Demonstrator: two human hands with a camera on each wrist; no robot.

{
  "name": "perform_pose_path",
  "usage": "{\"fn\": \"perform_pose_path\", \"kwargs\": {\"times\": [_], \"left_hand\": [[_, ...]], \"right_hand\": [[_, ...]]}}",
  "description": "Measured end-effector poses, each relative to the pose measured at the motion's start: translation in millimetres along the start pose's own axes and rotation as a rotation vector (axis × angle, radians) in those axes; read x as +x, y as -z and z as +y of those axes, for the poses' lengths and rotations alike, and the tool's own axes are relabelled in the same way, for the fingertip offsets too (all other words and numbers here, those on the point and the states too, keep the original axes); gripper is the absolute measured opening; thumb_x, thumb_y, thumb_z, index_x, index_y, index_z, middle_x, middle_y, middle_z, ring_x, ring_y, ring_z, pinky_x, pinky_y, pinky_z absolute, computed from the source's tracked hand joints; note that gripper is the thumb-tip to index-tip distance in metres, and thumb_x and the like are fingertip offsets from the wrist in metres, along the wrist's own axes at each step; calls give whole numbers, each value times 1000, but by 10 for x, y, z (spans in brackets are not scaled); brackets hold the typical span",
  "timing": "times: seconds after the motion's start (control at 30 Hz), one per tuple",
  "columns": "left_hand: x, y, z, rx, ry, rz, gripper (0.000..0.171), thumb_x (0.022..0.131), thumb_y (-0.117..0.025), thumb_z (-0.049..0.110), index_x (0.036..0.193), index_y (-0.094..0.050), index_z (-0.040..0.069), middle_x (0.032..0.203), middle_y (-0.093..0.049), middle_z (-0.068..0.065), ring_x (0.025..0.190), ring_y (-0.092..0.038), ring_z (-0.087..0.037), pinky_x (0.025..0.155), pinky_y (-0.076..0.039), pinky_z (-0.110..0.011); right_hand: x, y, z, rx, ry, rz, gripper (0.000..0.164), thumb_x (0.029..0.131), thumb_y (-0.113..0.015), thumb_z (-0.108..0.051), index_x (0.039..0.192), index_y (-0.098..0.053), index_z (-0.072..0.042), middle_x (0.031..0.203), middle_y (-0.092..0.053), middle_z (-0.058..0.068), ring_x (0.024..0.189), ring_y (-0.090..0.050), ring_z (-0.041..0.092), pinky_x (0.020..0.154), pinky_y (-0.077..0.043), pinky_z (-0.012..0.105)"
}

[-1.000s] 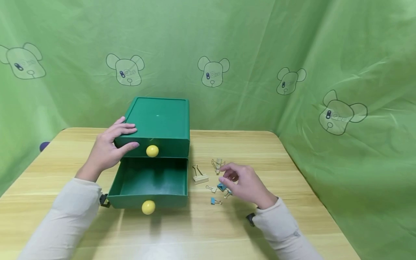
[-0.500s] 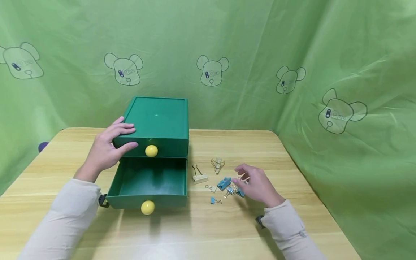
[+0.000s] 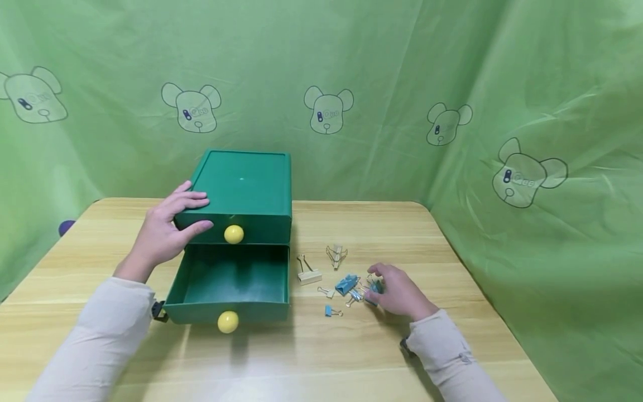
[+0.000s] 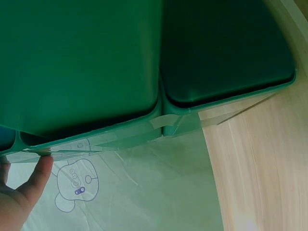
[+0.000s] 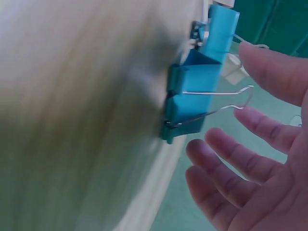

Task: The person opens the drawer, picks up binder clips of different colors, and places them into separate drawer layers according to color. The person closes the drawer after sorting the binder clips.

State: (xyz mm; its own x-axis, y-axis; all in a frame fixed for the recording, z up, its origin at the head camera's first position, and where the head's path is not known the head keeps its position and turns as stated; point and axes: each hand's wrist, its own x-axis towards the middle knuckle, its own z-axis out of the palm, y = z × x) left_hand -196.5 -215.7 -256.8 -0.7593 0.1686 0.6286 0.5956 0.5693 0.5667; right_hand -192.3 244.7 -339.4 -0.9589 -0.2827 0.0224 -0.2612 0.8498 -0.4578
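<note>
A green two-drawer storage box point(image 3: 243, 181) stands left of centre, its lower drawer point(image 3: 226, 312) pulled out. My left hand point(image 3: 163, 229) rests on the box's front left corner, fingers over the top edge and thumb by the upper front. To the right, my right hand point(image 3: 399, 293) is at a blue binder clip point(image 5: 190, 98). Its index fingertip touches or nearly touches the clip's wire handle in the right wrist view; thumb and fingers are spread. Beside it lie another large blue binder clip point(image 3: 346, 284) and a small blue one point(image 3: 354, 295).
A large cream binder clip point(image 3: 309, 276), a cream one with spread handles point(image 3: 337, 257), a small cream clip point(image 3: 329, 292) and a small blue clip point(image 3: 329, 311) lie between box and right hand. Yellow knobs stick out from the drawers. Green curtain point(image 3: 372, 139) hangs behind the table.
My right hand has moved right, off the large blue binder clip, then lowered to another blue clip at the pile's right. The left hand has stayed on the box.
</note>
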Motion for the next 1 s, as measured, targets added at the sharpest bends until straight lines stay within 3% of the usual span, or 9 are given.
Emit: {"fn": "perform_pose_path", "kwargs": {"times": [0.27, 1.0], "left_hand": [[-11, -8, -3, -5, -4, -1, 38, 83, -77, 11, 117, -67, -1, 127, -60, -18, 141, -31, -29, 111, -24, -57], [-1, 9, 1, -13, 0, -4, 37, 84, -77, 13, 117, -66, -1, 128, -59, -18, 141, -30, -29, 110, -23, -60]], "right_hand": [[12, -52, 55, -40, -11, -43, 52, 76, -82, -19, 120, -59, -2, 115, -62, 21, 107, -59, 39, 93, -46, 55], [-17, 52, 36, -41, -32, -20, 51, 78, -81, -18, 121, -58, -3, 113, -63, 22, 103, -61, 40, 89, -48, 56]]}}
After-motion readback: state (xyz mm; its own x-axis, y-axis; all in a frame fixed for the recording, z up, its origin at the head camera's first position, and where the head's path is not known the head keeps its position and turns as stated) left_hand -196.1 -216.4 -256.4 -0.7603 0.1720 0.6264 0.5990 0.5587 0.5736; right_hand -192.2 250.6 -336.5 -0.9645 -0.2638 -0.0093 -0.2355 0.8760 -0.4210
